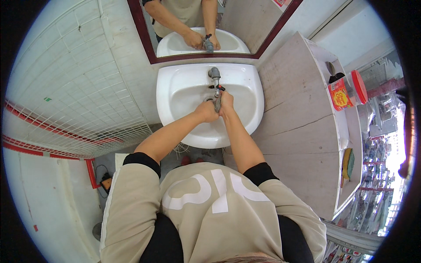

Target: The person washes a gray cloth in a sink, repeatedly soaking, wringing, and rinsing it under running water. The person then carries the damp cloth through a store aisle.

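A metal tap (216, 83) with a grey elbow and a small red-and-black handle reaches out over a white washbasin (169, 72). Under its outlet, a dark grey piece (217, 104) sits between my hands; whether it is part of the tap or a separate thing, I cannot tell. My left hand (208, 111) is closed against this piece from the left, fingers curled. On the other side, my right hand (226, 101) closes around it, thumb side close to the tap handle. Both hands are above the bowl, and my fingers hide much of what they grip.
A red-framed mirror (151, 55) hangs behind the basin, reflecting my arms. White wire mesh (96, 87) covers the left wall. To the right stands a wooden panel (289, 114) with shelves holding a red-lidded jar (348, 90) and a yellow-green sponge (348, 162).
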